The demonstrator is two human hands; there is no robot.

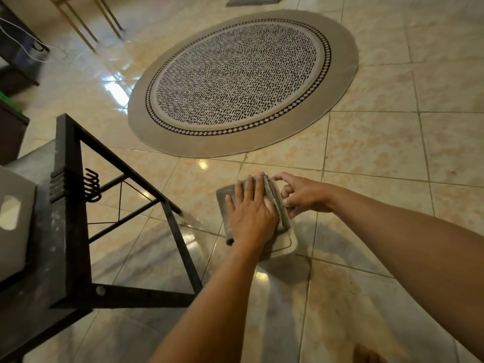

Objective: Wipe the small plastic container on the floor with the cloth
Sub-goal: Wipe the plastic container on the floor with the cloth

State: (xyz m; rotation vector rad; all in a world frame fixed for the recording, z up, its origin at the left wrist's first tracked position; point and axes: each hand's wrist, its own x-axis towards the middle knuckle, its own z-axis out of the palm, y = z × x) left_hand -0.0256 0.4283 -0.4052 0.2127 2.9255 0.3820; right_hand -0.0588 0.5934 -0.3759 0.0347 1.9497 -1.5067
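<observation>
Forearms come in from the bottom of the frame, both reaching down to the glossy beige tiled floor (366, 158) — there's a bare foot (368, 355) just peeking in at the bottom edge, so the person looks to be bending or crouching over the job.

The left hand (250, 213) is spread flat, palm down, on the folded grey cloth (222, 196), pressing it onto the small pale plastic container (286, 243). Flat and wide makes sense here: more cloth in contact with the surface. Only the near rounded corner of the container sticks out from under the cloth, sitting straight on the tiles, just right of the black metal frame stand (73, 205).

The right hand (301, 195) isn't gripping anything that I can see — fingers loosely curled, tips touching the cloth's folded right edge and maybe the container's side. My guess is it's steadying the thing so it doesn't skate around on that slick floor while the other hand rubs. Can't tell if it's actually pinching the edge.

Further back, well apart from all this, lies the round grey patterned rug (241, 82), and some thin gold furniture legs (86, 27) at the far top left.
</observation>
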